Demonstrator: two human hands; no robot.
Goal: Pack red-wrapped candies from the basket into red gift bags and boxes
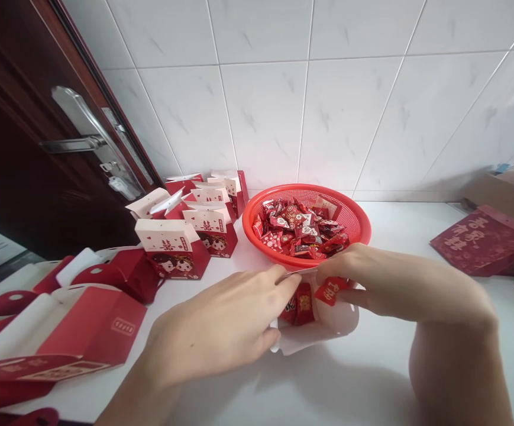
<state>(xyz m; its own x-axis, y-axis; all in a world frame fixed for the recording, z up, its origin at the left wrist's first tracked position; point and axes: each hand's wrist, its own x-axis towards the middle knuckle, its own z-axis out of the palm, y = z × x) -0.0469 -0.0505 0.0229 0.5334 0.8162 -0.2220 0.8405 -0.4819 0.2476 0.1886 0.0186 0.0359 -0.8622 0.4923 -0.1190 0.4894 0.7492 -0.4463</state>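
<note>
An open small box with a white inside stands on the white table in front of the basket. Red wrapped candies lie inside it. My left hand grips the box's left edge, fingers closed on it. At the box's right side my right hand pinches a red candy packet with light characters over the opening. Just behind both hands, a red plastic basket holds many wrapped candies.
Upright red and white gift boxes stand left of the basket. Open boxes lie at the left front. At the right are a dark red bag and a cardboard box. A tiled wall and a dark door border the table.
</note>
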